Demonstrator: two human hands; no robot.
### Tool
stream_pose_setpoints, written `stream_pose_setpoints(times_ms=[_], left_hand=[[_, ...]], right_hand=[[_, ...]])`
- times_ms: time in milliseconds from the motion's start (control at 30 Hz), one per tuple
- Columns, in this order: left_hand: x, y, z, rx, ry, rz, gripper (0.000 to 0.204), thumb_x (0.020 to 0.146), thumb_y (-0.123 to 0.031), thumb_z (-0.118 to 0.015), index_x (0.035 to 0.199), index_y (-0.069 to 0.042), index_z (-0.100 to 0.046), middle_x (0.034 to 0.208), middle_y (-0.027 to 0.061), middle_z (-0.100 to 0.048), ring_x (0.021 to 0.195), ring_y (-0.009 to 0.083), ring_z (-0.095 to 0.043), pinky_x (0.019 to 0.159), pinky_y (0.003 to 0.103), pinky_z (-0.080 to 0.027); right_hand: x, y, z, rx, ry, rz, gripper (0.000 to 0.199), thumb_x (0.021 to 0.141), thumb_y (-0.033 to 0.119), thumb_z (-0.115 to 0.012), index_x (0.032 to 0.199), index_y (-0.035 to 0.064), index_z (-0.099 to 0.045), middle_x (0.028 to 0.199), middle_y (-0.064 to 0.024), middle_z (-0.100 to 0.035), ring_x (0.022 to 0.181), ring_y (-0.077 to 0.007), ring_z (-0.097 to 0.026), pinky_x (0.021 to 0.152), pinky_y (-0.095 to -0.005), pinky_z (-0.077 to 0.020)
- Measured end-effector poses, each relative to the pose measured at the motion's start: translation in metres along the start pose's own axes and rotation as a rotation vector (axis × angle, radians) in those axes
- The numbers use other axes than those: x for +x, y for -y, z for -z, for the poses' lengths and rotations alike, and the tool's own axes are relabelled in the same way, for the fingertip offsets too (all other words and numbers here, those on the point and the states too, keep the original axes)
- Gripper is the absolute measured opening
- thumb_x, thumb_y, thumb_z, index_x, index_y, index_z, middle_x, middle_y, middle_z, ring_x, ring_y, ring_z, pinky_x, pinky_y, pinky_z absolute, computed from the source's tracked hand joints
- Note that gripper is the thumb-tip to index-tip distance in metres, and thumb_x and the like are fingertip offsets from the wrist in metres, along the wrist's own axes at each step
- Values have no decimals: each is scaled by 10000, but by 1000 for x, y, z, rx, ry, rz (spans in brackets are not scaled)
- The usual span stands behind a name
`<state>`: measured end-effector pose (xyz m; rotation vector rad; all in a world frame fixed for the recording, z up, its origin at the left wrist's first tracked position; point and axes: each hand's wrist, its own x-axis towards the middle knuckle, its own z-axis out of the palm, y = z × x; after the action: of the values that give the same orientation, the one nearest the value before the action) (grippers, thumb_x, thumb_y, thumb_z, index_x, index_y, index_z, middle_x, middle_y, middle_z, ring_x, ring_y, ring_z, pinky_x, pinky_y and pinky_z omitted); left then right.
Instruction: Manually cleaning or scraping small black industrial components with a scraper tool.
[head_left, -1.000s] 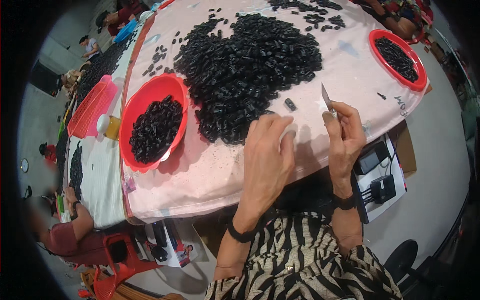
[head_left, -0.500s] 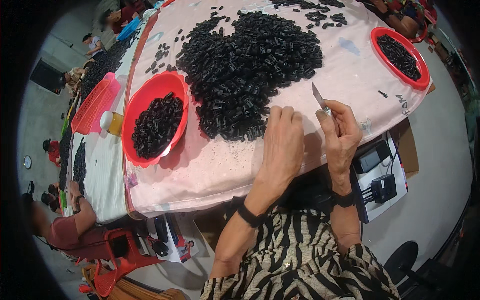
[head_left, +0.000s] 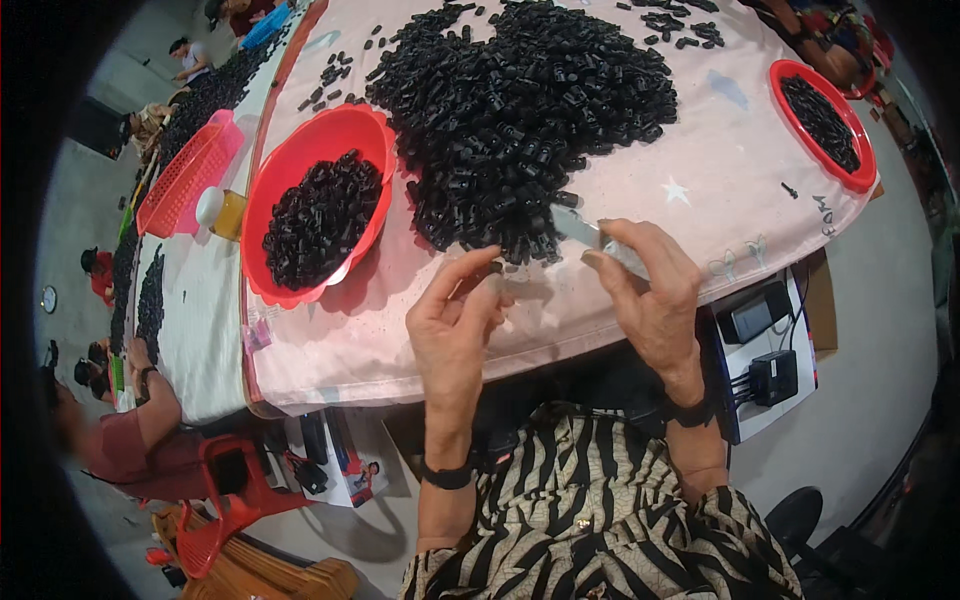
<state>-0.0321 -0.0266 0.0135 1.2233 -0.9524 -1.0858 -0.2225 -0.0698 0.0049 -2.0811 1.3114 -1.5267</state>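
Both hands sit at the near edge of the pink cloth [head_left: 640, 290], and I read them left to right. Far out on my left stands a red basket [head_left: 190, 172] with a small yellow bottle [head_left: 222, 211] beside it, then the big red bowl [head_left: 318, 205], roughly half filled with small black plastic parts. I judge those to be the finished ones, so a fair share of the work looks done.

My left hand [head_left: 455, 325] pinches one small black piece [head_left: 493, 267] between thumb and fingertips, right at the foot of the heap. The heap of black parts [head_left: 520, 110] is still large and spreads across the middle of the cloth, so most of the job seems left, as far as I can judge.

My right hand [head_left: 650, 295] is closed around the handle of a small blade [head_left: 578, 227], whose metal tip points left toward the pinched piece, near it but not touching. Whether this piece is already trimmed I cannot tell.

Further right, a second red bowl [head_left: 825, 120] at the far corner holds a thinner layer of parts. Below the table edge, black power adapters [head_left: 770, 375] lie on a white shelf.
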Motion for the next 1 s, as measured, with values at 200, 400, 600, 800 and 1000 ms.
stream_pose_setpoints(times_ms=[200,400,600,800,1000], left_hand=[[-15,1,22,-465,145,211,357,892,-19,-567,1244,37,-540,1062,118,-595,871,156,-566,760,227,-475],[-18,6,33,-514,164,170,397,857,-22,-613,1243,33,-541,1064,129,-601,883,164,-582,763,229,-488],[-15,3,34,-507,134,160,363,846,-22,-629,1198,32,-559,1029,131,-616,853,172,-602,724,238,-499],[-11,8,34,-583,117,168,292,879,-55,-612,1157,30,-583,963,127,-640,774,168,-608,664,241,-493],[-14,6,32,-599,121,171,310,925,-138,-577,1183,31,-556,970,130,-639,709,140,-549,588,229,-451]], right_hand=[[-7,17,-17,-68,64,142,255,749,77,-742,960,9,-615,758,-113,-606,620,-258,-576,532,-353,-437],[-10,23,-20,33,32,-52,245,759,-9,-715,980,-19,-610,767,-139,-606,641,-260,-605,515,-339,-471],[-10,15,-23,30,-2,-31,247,764,-22,-704,994,-24,-612,776,-144,-613,646,-255,-609,523,-332,-469],[-11,9,-26,74,-21,-67,233,776,-4,-700,993,-22,-619,812,-135,-638,683,-218,-628,558,-311,-486],[-12,11,-22,99,-27,-82,238,775,-5,-699,1000,-26,-623,829,-133,-647,705,-207,-636,570,-314,-498]])
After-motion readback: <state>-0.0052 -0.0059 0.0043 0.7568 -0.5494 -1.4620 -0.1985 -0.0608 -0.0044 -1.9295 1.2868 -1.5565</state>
